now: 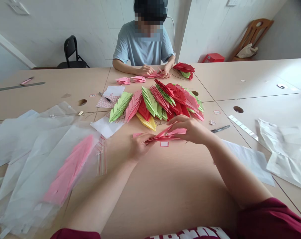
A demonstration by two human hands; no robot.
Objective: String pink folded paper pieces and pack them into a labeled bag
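A pink pleated paper piece (163, 135) lies between my two hands, just above the table. My left hand (142, 145) pinches its left end, fingers closed on the folded layers. Over its right part bends my right hand (190, 129), thumb and fingers closed on the paper's edge. Just beyond is a heap of folded paper pieces in green (120, 106), red (175, 96), pink (134, 105) and yellow (147, 121), some with dark strings. A small red-bordered label (164, 144) sits on the table right below the pink paper.
Clear plastic bags (41, 149), one with pink folded paper (71, 169), cover the left side. Across the table, a person in a blue shirt (145, 46) handles pink paper. To the right lie a pen (220, 129), a label strip (243, 127) and white plastic bags (284, 152).
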